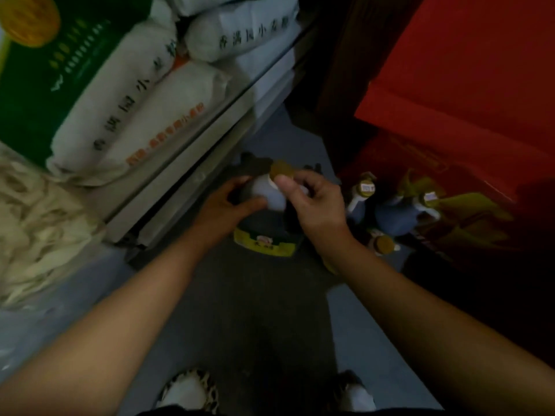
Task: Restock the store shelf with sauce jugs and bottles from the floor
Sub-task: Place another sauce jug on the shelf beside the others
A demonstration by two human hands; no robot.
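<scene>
Between both hands stands a dark sauce jug [267, 226] on the floor: the left hand [228, 205] cups its shoulder, fingers curled, and the right hand [312, 199] pinches beside its yellow cap [280, 169]. Right of that hand cluster more bottles [390, 205]; left, flour sacks [144, 115] fill the shelf [192, 163].

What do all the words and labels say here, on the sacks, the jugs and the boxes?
"香满园小麦粉" on the upper white flour sack.
The same black line seems to run along the long sack; its orange print is blurred.
Green box: white text blurred.
Held jug's yellow label: unreadable.
Cap stickers on the floor bottles: too small.
Red carton: nothing legible.
</scene>
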